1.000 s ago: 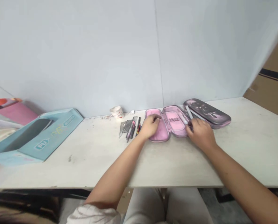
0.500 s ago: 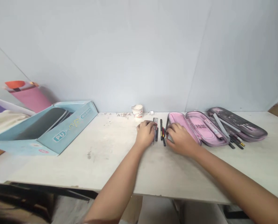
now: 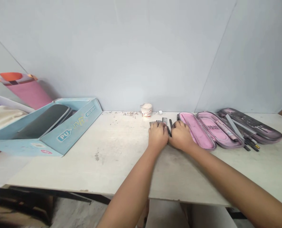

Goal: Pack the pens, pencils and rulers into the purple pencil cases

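To the left, a pale blue cardboard box (image 3: 71, 133) sits on the white table (image 3: 122, 164). Our left hand (image 3: 158, 136) and right hand (image 3: 180, 135) have drawn together, cupped over flat metal pieces (image 3: 155, 123) and a black pen (image 3: 169, 126); we cannot tell if either grips them. To the right lies an open pink pencil case (image 3: 209, 130).

Light bright, even and diffuse; no source in frame. Pale wall (image 3: 131, 53) evenly lit, no glare. Soft grey shadow on it, just right of the pink cone (image 3: 28, 95). White table (image 3: 84, 171) shows only faint shading. Dim below its near edge, at left. Wide-angle distortion: wall seams lean toward the far corners, near table edge slants. Pens (image 3: 170, 124) slightly soft, fine detail lost.
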